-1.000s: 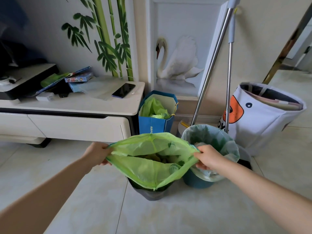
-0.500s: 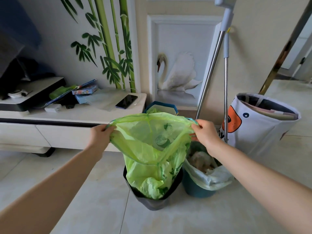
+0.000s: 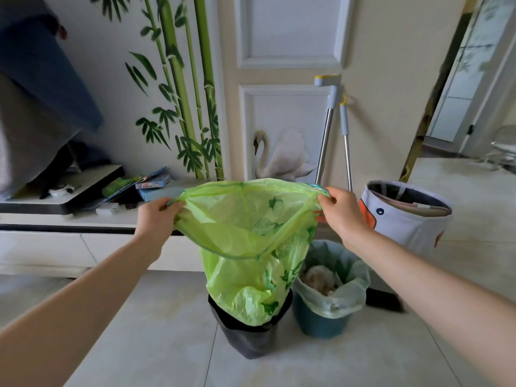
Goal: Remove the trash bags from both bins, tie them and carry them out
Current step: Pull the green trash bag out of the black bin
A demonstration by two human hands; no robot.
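A bright green trash bag (image 3: 245,247) hangs stretched between my hands, its mouth held wide open. My left hand (image 3: 156,216) grips the rim on the left and my right hand (image 3: 342,212) grips the rim on the right. The bag's bottom still sits in the dark grey bin (image 3: 248,339) on the floor. Just right of it stands a blue bin (image 3: 318,322) lined with a pale translucent bag (image 3: 351,286) that holds crumpled trash.
A low white TV cabinet (image 3: 55,244) with books and small items runs along the left wall. Two mop handles (image 3: 324,143) lean against the wall behind the bins. A white fabric basket (image 3: 405,222) with a duck face stands at right. A doorway (image 3: 460,93) opens at far right.
Both hands have lifted the green bag upward, from bin-rim height to well above it, so most of the bag is now out of the grey bin. The view has tilted up.
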